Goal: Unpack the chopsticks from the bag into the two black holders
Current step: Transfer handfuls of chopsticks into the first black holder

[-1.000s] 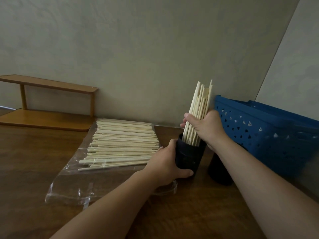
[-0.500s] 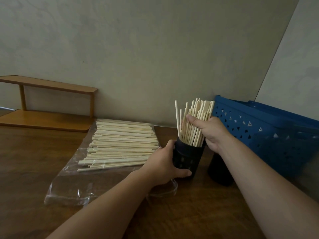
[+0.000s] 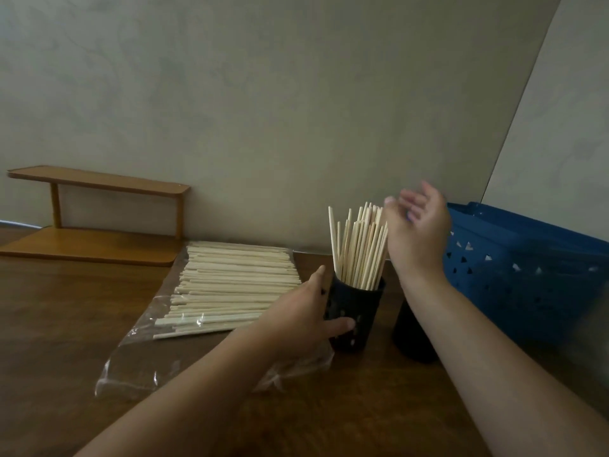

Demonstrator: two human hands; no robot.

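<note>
The right hand (image 3: 417,225) hovers with fingers spread and loose, holding nothing, its palm just beside the tops of the sticks (image 3: 361,247) standing in the near holder (image 3: 357,313). It is blurred, so I cannot tell whether a fingertip touches the stick ends. Below and to its left, the left hand (image 3: 304,316) grips that holder, thumb low on the front wall and fingers curled round the far side.

The sticks fan out and lean at uneven heights, one standing apart on the side away from the right hand. A careless sweep of that hand could catch the ends and tip the holder; only the left hand's grip steadies it. If that grip lets go while the bundle leans, the top-heavy load might pull the holder over.

Under the right forearm stands the second holder (image 3: 413,338), dark, partly hidden, its contents not visible. A lowered forearm or elbow could knock it.

Further left of the left hand lies the bag (image 3: 138,367), clear plastic, with a large pile of chopsticks (image 3: 237,285) on it. Its crumpled edge sits under the left wrist, so dragging that arm back could tug the plastic and roll sticks across the table (image 3: 59,318).

To the right hand's outer side stands a blue basket (image 3: 527,278), close enough to crowd a wide reach.
</note>
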